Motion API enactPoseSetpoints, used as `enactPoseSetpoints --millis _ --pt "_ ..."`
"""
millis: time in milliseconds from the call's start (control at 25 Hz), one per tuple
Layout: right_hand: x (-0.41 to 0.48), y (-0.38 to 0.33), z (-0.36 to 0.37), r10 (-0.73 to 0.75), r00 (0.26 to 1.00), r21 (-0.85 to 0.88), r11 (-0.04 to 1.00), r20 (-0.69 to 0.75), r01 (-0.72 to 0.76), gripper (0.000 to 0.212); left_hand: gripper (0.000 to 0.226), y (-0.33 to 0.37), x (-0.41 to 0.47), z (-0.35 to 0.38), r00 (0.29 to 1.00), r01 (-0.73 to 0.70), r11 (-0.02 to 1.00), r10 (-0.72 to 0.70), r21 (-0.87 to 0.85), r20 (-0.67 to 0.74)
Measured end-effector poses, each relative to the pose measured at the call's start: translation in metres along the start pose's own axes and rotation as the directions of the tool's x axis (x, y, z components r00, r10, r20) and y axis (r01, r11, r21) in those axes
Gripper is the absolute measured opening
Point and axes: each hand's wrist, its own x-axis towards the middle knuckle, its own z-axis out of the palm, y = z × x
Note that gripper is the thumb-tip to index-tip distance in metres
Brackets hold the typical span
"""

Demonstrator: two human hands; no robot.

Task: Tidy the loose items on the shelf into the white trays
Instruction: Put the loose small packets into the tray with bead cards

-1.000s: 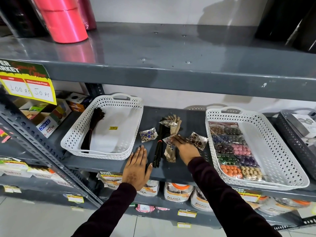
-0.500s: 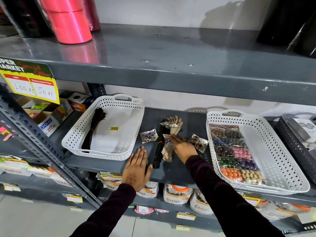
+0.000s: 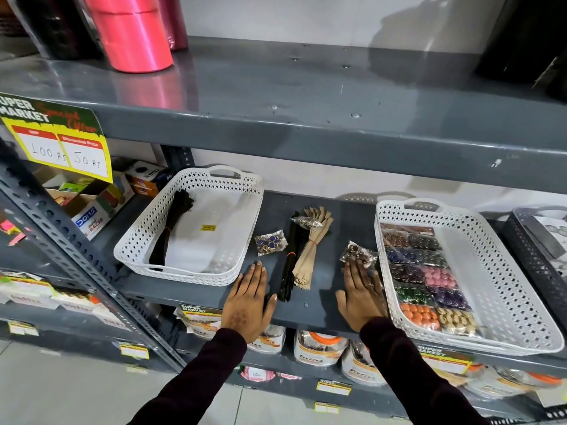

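Note:
Two white trays stand on the grey shelf. The left tray [image 3: 135, 251] holds a black bundle [image 3: 171, 228]. The right tray [image 3: 521, 302] holds packets of coloured buttons [image 3: 425, 279]. Between them lie a blue button packet [image 3: 270, 242], a black strip bundle [image 3: 290, 265], a beige strip bundle [image 3: 310, 251] with a clear packet [image 3: 306, 223] on top, and a brown button packet [image 3: 357, 256]. My left hand [image 3: 247, 302] rests flat on the shelf edge beside the left tray. My right hand [image 3: 362, 292] lies flat by the right tray, its fingertips touching the brown packet.
The upper shelf [image 3: 306, 133] overhangs closely, with pink rolls [image 3: 132, 35] on it. A dark grey basket [image 3: 535, 250] stands at far right. Cardboard boxes [image 3: 92, 207] sit left of the left tray behind a yellow price sign [image 3: 58, 142]. Jars [image 3: 319, 348] fill the shelf below.
My right hand has left the beige bundle and moved right, now lying flat beside the right tray. The small packet it touched is no longer on the bundle. My left hand stays put.

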Motion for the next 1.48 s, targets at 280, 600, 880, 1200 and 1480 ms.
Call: enactPoseSetpoints --millis 280,600,880,1200,1480 --pt "0.097 -0.053 -0.035 -0.114 0.992 0.171 0.98 0.047 0.104 0.056 0.071 -0.001 0.001 0.0 1.0 -0.016 1.0 0.016 -0.009 -0.008" --pt "0.129 -0.076 -0.047 -0.02 0.999 0.003 1.0 0.027 0.02 0.036 0.07 -0.003 0.001 0.001 0.999 -0.022 0.999 0.021 -0.034 -0.033" --pt "0.092 -0.005 -0.015 0.158 0.987 0.006 0.987 -0.042 -0.158 0.055 0.064 -0.001 0.0 0.004 0.999 -0.028 1.0 0.029 0.011 -0.028" --pt "0.097 -0.087 -0.03 -0.314 0.949 0.18 0.935 0.015 0.306 0.054 0.064 -0.002 0.002 0.006 0.999 -0.03 0.999 0.03 0.021 -0.04" --pt "0.113 -0.147 -0.027 -0.335 0.918 -0.002 0.939 0.213 0.343 0.039 0.065 -0.003 0.001 0.007 0.999 -0.026 0.999 0.024 -0.043 -0.041"
